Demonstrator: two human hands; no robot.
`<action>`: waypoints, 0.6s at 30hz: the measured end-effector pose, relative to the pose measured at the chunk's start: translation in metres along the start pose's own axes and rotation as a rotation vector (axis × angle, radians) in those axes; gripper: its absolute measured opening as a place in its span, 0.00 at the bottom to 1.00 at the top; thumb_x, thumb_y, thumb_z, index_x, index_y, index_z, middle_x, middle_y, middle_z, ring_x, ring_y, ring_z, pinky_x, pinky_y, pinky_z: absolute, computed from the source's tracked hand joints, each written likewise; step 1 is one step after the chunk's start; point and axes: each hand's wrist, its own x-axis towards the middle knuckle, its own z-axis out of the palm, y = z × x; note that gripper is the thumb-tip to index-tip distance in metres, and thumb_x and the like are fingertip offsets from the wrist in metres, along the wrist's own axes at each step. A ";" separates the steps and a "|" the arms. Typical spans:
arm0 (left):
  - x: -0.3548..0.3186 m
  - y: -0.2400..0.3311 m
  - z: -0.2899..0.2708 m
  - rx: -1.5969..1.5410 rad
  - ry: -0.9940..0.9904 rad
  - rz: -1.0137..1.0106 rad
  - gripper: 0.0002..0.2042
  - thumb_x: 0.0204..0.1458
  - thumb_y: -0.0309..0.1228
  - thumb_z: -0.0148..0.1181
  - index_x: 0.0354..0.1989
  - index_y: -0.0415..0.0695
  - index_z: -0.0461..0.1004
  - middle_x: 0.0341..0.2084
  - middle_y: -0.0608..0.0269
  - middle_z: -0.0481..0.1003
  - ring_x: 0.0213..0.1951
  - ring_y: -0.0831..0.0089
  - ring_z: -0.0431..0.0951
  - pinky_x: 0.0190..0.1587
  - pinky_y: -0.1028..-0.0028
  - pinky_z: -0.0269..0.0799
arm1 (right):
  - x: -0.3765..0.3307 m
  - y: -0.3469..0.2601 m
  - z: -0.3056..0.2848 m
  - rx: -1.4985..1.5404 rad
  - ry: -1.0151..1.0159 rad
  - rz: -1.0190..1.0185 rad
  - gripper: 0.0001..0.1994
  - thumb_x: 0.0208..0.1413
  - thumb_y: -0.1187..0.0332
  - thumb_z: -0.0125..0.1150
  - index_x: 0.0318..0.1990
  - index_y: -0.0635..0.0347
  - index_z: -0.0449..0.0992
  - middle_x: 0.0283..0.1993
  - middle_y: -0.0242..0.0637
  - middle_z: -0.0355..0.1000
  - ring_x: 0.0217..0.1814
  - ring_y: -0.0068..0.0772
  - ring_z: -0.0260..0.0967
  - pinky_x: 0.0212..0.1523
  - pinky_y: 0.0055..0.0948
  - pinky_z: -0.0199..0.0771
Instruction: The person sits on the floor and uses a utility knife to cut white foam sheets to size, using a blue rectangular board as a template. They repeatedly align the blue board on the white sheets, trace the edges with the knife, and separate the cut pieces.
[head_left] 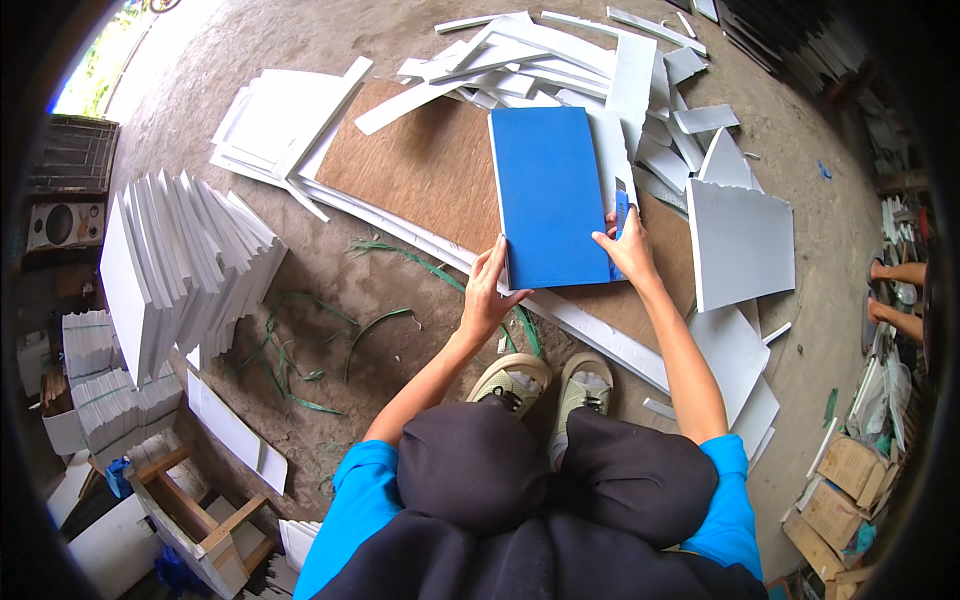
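Note:
A rectangular blue board (550, 190) lies over white foam sheet on a brown wooden board (440, 190). My left hand (488, 292) grips the blue board's lower left corner, fingers along its left side and thumb by the bottom edge. At the right edge, my right hand (632, 250) is closed around a blue utility knife (622, 208) that points away from me. The thumb of that hand rests on the blue board. A strip of white foam sheet (610, 145) shows beside the blue board's right edge.
White foam offcuts (540, 60) are heaped beyond the wooden board, and a larger piece (740, 245) lies at right. Stacked white sheets (185, 265) stand at left. Green strapping (290, 350) litters the floor. Another person's feet (880, 290) show at far right, near cardboard boxes (835, 500).

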 end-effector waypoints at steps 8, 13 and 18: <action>-0.001 -0.001 0.000 0.026 0.010 0.051 0.46 0.24 0.26 0.71 0.59 0.39 0.54 0.53 0.54 0.64 0.51 0.57 0.65 0.52 0.65 0.63 | -0.001 -0.002 -0.003 -0.023 -0.014 -0.017 0.23 0.38 0.66 0.67 0.40 0.59 0.60 0.37 0.36 0.68 0.33 0.33 0.70 0.37 0.35 0.70; -0.002 -0.002 -0.001 0.026 0.000 0.067 0.45 0.25 0.25 0.70 0.59 0.38 0.54 0.53 0.54 0.64 0.51 0.56 0.65 0.52 0.65 0.63 | -0.001 -0.003 -0.003 -0.010 -0.024 -0.026 0.23 0.38 0.66 0.66 0.39 0.59 0.60 0.36 0.35 0.69 0.32 0.32 0.70 0.36 0.35 0.71; -0.002 -0.003 -0.001 0.061 0.001 0.092 0.44 0.26 0.25 0.70 0.59 0.37 0.54 0.53 0.51 0.62 0.51 0.56 0.64 0.52 0.65 0.63 | -0.002 -0.011 -0.006 -0.052 -0.053 0.002 0.22 0.38 0.66 0.66 0.37 0.59 0.59 0.35 0.36 0.68 0.32 0.32 0.70 0.36 0.34 0.70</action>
